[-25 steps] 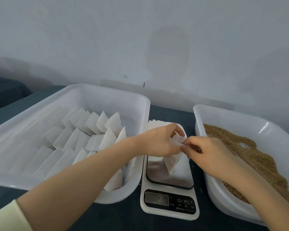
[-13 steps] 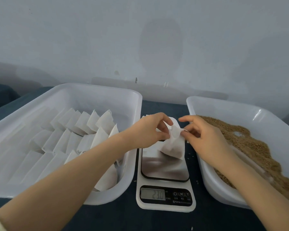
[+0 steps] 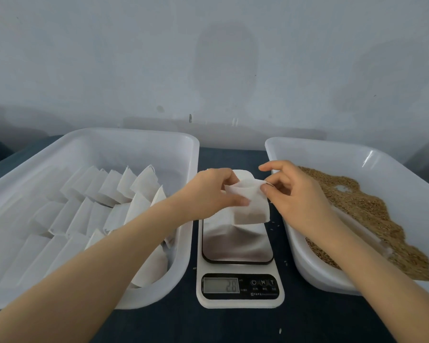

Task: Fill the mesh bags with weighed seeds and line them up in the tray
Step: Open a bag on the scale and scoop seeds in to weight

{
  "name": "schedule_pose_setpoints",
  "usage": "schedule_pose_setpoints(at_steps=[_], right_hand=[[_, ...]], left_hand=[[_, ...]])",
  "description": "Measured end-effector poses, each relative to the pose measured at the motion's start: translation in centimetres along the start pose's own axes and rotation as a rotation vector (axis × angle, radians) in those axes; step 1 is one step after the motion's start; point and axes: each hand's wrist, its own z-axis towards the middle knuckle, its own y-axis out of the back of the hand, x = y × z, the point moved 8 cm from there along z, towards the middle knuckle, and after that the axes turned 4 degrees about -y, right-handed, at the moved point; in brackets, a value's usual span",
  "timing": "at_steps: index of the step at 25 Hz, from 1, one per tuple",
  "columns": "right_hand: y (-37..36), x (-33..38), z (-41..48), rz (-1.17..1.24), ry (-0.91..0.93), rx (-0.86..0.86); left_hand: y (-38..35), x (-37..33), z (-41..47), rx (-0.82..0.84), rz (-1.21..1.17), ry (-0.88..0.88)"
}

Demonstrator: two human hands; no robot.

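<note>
one mesh bag [image 3: 249, 209], gripped by left hand [image 3: 208, 193], rim pinched by right hand [image 3: 296, 194]

- A pale grey-white wall [image 3: 109, 58] fills the upper half, plain and matt.
- A faint darker oval stain [image 3: 224, 60] sits at its centre.
- A dark blue-grey table [image 3: 233, 325] meets the wall's foot.
- The light is soft and even.

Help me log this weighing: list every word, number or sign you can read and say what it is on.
"28" on the scale display; the digits are faint and any decimal point is unclear.
A power symbol, "M" and "T" on the buttons beside the display.
The small print under the buttons is too small to read.
Nothing else readable.
</note>
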Motion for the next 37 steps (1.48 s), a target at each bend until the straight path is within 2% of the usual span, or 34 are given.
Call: schedule_pose_setpoints(at_steps=[4, 9, 17, 27, 30, 37], right_hand=[[0.2, -0.7, 0.2, -0.055, -0.074, -0.018], [-0.5, -0.7, -0.2, -0.11, -0.125, 0.095], [0.0, 0.1, -0.3, -0.085, -0.083, -0.008], [-1.0, 0.1, -0.2, -0.119, -0.048, 0.044], [-1.0, 0.3, -0.3, -0.138, -0.023, 0.034], [-1.1, 0.1, -0.2, -0.171, -0.038, 0.048]], left_hand=[[1.3, -0.1, -0.2, -0.121, -0.039, 0.021], [1.2, -0.4, -0.4, -0.108, -0.037, 0.026], [1.1, -0.5, -0.6, -0.089, 0.061, 0.033], [0.7, -0.6, -0.8, 0.083, 0.23, -0.027], [0.7, -0.7, -0.8, 0.079, 0.258, -0.04], [1.0, -0.9, -1.2, 0.019, 0.163, -0.048]])
